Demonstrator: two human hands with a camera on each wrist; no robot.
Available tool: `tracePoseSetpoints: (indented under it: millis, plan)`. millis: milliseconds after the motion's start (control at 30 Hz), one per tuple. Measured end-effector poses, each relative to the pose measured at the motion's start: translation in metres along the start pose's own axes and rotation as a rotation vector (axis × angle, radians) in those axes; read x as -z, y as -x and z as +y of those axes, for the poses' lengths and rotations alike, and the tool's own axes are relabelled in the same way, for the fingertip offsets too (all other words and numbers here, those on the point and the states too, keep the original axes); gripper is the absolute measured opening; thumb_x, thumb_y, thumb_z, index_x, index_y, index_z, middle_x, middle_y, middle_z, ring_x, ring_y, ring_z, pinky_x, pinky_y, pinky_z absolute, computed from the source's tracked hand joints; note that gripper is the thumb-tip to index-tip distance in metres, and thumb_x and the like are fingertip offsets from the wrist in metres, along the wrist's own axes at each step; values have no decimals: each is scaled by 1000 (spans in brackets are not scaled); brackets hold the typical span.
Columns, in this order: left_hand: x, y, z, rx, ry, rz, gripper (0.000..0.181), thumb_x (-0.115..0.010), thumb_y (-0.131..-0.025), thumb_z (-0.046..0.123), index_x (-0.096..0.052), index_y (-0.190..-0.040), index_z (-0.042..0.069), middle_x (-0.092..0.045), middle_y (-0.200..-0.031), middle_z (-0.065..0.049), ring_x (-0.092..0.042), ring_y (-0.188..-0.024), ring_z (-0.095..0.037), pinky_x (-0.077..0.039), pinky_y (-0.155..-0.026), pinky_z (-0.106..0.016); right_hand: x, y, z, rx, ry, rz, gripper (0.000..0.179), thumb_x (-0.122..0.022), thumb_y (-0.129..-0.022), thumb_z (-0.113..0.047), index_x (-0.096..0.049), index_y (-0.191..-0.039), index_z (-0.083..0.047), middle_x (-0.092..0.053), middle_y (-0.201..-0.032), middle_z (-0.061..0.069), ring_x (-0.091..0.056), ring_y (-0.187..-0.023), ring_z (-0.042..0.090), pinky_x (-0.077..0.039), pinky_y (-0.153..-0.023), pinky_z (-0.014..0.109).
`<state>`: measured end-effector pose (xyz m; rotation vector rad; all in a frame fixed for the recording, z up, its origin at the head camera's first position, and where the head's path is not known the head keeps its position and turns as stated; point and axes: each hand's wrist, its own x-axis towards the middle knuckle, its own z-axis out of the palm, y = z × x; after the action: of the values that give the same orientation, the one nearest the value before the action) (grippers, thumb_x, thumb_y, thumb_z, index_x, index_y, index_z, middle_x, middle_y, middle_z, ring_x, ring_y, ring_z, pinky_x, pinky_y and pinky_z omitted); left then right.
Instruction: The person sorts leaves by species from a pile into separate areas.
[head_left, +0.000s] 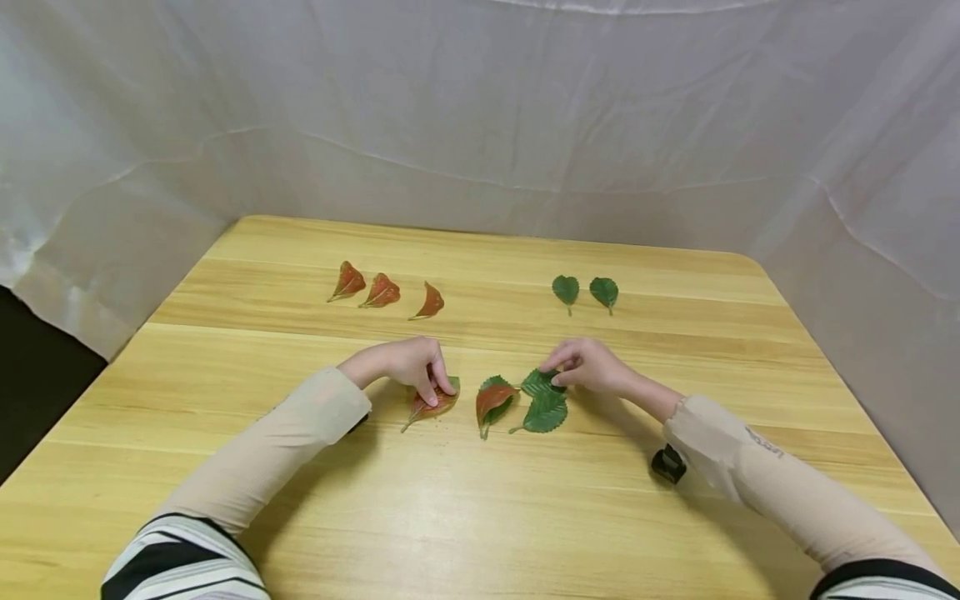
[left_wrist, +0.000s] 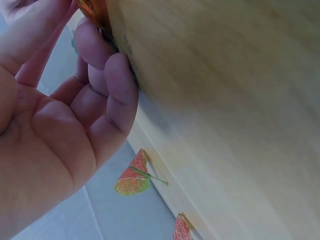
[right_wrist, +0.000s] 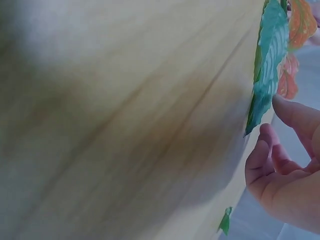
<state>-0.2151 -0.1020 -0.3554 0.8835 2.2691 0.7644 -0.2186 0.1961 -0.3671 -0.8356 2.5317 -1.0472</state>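
Left hand (head_left: 416, 365) pinches a red, pointed, artificial-looking leaf (head_left: 422, 409), its long axis running from a near-left stem to a far-right tip. Right hand (head_left: 588, 367) touches a serrated green leaf (head_left: 537, 383) just to its left, stem toward the left hand; whether pinched, I cannot tell. On the near side sits a second green leaf (head_left: 546, 413). Between the hands, a curled red leaf (head_left: 491, 400) overlaps another green leaf (head_left: 501, 410). Beyond the left hand lie three small red leaves (head_left: 381, 291); beyond the right, two rounded green leaves (head_left: 566, 289).

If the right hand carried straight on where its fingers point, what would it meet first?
The right hand would meet the upper green leaf first; it lies right at the fingertips, though firm contact is hard to judge. Farther along seems to be the curled red leaf.
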Motion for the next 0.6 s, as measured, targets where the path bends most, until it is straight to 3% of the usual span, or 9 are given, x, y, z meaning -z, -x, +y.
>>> tracePoseSetpoints:
  millis: [300,600]
  plan:
    - [1,0,-1,-12,-18,2,24,-73,-69,0,-70,-93,2,-67,-88,-9,-58,-68,-7,-46,-61,-19,-1,-6,3,35,-34,-39,22,-67,-71,10,-68,-93,5,-62,-95,14,-53,-83,22,-47,-70,29]
    - [1,0,0,-21,-11,-8,24,-71,-70,-1,-69,-94,0,-67,-88,-10,-59,-68,-8,-47,-62,-20,-2,-10,4,49,-40,-81,25,-69,-70,8,-68,-94,5,-58,-102,16,-50,-84,22,-43,-67,27]
